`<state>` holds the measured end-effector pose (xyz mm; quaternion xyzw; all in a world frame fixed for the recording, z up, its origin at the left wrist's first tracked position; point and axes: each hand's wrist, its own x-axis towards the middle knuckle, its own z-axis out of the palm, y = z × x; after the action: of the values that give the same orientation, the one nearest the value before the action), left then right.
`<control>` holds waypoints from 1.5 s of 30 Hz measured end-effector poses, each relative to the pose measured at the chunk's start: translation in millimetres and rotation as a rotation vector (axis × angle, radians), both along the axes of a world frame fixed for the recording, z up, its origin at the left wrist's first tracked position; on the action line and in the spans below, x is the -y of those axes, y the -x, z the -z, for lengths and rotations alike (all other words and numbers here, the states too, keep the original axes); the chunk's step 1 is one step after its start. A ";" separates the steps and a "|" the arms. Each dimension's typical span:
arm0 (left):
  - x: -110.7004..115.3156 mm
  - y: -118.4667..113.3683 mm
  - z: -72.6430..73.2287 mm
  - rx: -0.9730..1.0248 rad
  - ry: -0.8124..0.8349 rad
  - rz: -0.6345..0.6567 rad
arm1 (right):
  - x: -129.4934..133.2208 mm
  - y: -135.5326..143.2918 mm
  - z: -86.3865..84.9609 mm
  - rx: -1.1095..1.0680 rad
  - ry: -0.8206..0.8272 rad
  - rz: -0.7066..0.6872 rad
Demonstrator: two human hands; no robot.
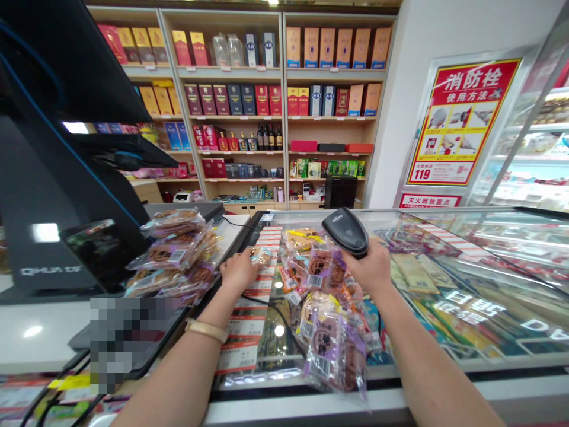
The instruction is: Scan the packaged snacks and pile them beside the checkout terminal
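My right hand [373, 268] is wrapped round the handle of a black barcode scanner [344, 230], whose head points up and away to the left. My left hand [239, 271], at the left side of the glass top, has its fingers closed on a small clear-wrapped snack packet [260, 256]. Between my arms lies a loose heap of snack packets; a purple-and-clear cookie packet [326, 341] sits at its near end and another purple packet [319, 265] on top. To the left, a pile of wrapped cookies [171, 252] is stacked on the counter.
The glass-topped freezer [427, 344] holds goods under its lid. Price labels [242, 327] run along its left edge. A black cable [282, 317] crosses the glass. A dark checkout terminal [57, 178] stands at left. Shelves of boxed bottles [284, 71] line the back.
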<state>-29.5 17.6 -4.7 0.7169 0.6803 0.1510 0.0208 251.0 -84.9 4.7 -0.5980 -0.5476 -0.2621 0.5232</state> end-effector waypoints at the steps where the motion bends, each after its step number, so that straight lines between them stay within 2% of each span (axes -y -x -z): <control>1: -0.1 -0.3 -0.8 0.037 0.010 -0.009 | -0.2 -0.5 0.2 -0.003 0.006 0.003; 7: -5.2 1.2 0.6 0.273 0.025 0.022 | -0.3 -0.3 -0.5 -0.011 0.012 0.022; 12: -10.7 8.9 0.5 0.341 0.096 0.020 | 1.0 1.5 -2.7 -0.006 0.008 0.005; 19: -4.6 9.3 -7.6 0.241 0.119 0.023 | 1.3 3.0 -4.1 0.003 0.001 -0.006; 24: 1.3 5.4 -7.4 0.081 0.130 0.022 | 1.0 2.8 -2.7 0.018 0.013 -0.015; 27: 0.2 5.0 -6.3 0.050 0.155 0.006 | 1.4 2.9 -1.7 0.024 0.013 -0.032; 32: -6.8 5.1 -2.1 0.263 0.128 0.009 | 1.4 2.9 -0.5 0.030 0.002 -0.033; 38: -9.6 4.0 4.7 0.744 0.009 -0.068 | 2.3 3.1 -2.2 0.025 0.006 -0.034; 42: -9.1 1.7 -0.4 0.877 -0.042 -0.053 | 3.7 4.5 -4.7 0.025 -0.006 -0.070; 45: -6.0 -2.3 -6.8 1.029 -0.208 -0.048 | 5.6 5.5 -7.2 0.035 -0.008 -0.135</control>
<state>-27.3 23.6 2.1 0.5325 0.5799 0.5508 0.2773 245.5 -90.5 11.9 -0.5532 -0.5945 -0.2388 0.5324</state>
